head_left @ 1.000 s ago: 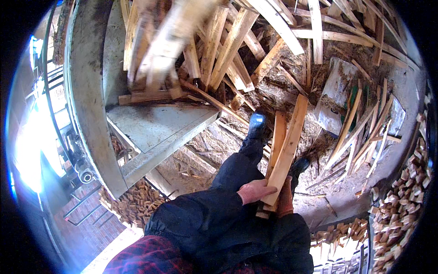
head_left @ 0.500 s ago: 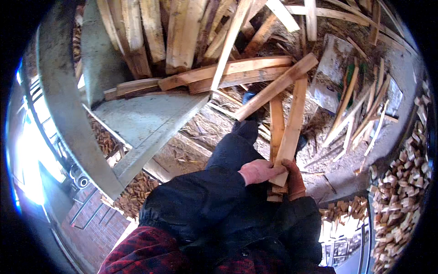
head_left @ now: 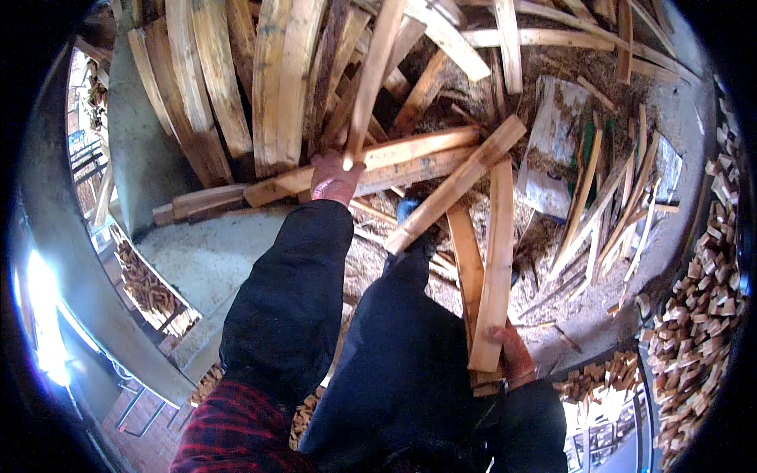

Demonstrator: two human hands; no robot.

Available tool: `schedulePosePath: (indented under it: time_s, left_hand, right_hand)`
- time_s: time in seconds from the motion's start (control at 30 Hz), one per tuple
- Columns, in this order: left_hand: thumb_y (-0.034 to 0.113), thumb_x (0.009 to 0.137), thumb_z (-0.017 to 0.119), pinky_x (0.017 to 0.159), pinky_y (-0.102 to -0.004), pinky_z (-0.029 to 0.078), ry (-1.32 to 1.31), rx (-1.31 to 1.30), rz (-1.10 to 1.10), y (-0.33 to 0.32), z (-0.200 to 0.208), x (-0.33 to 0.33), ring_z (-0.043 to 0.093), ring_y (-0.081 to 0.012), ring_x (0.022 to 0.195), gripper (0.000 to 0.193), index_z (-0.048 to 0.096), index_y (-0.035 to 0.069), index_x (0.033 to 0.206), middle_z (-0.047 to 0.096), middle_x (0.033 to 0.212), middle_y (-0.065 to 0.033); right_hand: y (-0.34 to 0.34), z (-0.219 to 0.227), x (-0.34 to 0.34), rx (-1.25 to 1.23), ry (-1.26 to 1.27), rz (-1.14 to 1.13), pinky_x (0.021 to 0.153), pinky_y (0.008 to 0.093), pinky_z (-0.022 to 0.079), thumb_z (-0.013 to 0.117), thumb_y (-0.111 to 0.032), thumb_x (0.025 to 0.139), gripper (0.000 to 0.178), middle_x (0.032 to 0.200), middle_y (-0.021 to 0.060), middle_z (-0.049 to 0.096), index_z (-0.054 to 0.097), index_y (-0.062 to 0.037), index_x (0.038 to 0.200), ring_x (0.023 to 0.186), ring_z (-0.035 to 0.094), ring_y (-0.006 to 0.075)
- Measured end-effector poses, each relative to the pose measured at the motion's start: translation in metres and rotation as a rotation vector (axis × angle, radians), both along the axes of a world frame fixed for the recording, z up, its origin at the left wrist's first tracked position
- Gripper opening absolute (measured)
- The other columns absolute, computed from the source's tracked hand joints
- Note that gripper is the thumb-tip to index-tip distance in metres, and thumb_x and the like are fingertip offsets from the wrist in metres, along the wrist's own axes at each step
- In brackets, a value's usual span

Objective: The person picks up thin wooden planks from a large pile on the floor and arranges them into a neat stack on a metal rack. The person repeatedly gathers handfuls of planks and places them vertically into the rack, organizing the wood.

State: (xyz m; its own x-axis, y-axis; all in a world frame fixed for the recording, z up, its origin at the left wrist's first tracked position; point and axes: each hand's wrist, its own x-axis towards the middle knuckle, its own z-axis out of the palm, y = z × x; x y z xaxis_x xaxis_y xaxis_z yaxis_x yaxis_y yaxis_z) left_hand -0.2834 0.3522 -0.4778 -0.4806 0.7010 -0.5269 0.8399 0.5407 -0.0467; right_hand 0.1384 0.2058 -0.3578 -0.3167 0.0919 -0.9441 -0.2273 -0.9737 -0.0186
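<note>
My left hand [head_left: 335, 180] reaches forward and is closed around the lower end of a long wooden slat [head_left: 374, 79], which slants up and away. Close to my body, my right hand [head_left: 516, 356] grips the near end of another wooden slat [head_left: 497, 260], with its thumb over the edge. Beside and partly under that one runs a darker slat [head_left: 467, 268], its near end partly hidden. A loose board [head_left: 457, 185] lies slantwise beyond them. Stacked boards [head_left: 426, 158] lie crosswise just behind my left hand.
Tall boards [head_left: 280, 79] lean at the back left by a pale metal panel [head_left: 213, 244]. Thin offcuts [head_left: 611, 197] lie at right near a whitish, dirty slab [head_left: 552, 126]. Cut wood blocks [head_left: 694, 331] are heaped at far right. Sawdust covers the floor.
My left hand has left the slats by my right hand and moved forward and left to the end of the long slanting slat. My right hand keeps its hold.
</note>
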Motion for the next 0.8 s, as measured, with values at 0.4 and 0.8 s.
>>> schedulePosePath:
  time_s: [0.4, 0.8]
  left_hand:
    - [0.022, 0.073, 0.068, 0.079, -0.0453, 0.047, -0.412, 0.063, 0.303, -0.111, 0.083, 0.051, 0.06, -0.0395, 0.092, 0.037, 0.058, -0.003, 0.1, 0.061, 0.099, -0.0266]
    - [0.036, 0.079, 0.071, 0.089, -0.0363, 0.047, -1.279, -0.137, 0.011, -0.033, 0.068, 0.312, 0.055, -0.0271, 0.106, 0.066, 0.047, 0.001, 0.13, 0.056, 0.118, -0.013]
  right_hand:
    - [0.02, 0.028, -0.01, -0.156, 0.043, -0.108, 0.064, 0.042, 0.056, 0.065, -0.016, 0.079, 0.062, 0.101, 0.0123, 0.059, 0.039, -0.0127, 0.136, 0.077, 0.062, 0.0275]
    - [-0.03, -0.011, -0.008, -0.129, 0.077, -0.154, 0.079, 0.0357, 0.054, 0.065, -0.008, 0.081, 0.061, 0.115, 0.0107, 0.059, 0.041, -0.0069, 0.138, 0.098, 0.062, 0.0229]
